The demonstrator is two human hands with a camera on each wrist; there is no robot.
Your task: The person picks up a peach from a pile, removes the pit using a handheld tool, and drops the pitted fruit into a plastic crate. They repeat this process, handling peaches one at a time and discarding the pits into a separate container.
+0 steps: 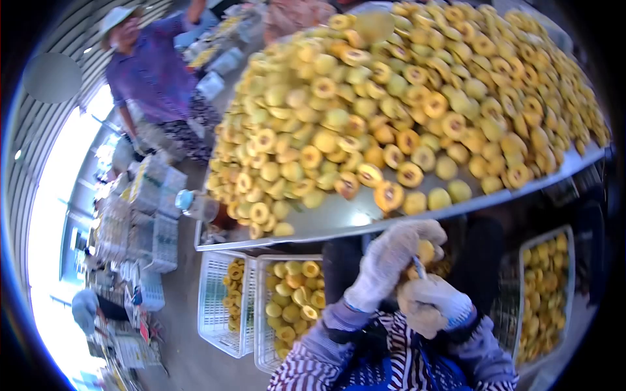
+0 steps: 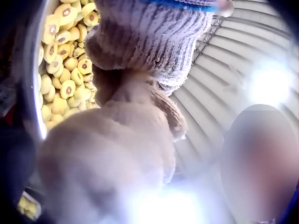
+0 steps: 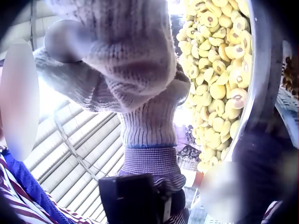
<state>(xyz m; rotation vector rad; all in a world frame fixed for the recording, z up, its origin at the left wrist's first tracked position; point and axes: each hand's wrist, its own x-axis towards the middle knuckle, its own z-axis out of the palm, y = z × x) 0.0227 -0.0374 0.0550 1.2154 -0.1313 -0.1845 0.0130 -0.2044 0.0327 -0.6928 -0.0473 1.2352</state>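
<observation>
In the head view, my gloved left hand (image 1: 390, 262) holds a yellow peach (image 1: 426, 251) above my lap, just off the near edge of the metal table (image 1: 313, 236). My gloved right hand (image 1: 435, 302) grips a small knife (image 1: 419, 268) close below, its blade up against the fruit. Both gloves are off-white knit. In the left wrist view the left glove (image 2: 112, 149) is blurred, and the right glove's ribbed cuff (image 2: 154, 42) shows above it. Gloves hide the fruit and knife in both wrist views. A large heap of halved peaches (image 1: 389, 195) covers the table.
White crates of peaches stand on the floor: two at left, a near one (image 1: 261, 326) and an outer one (image 1: 207, 306), and another crate (image 1: 568, 287) at right. A lidded bottle (image 1: 199, 205) stands at the table's left corner. A person (image 1: 153, 72) stands beyond, near stacked crates (image 1: 156, 189).
</observation>
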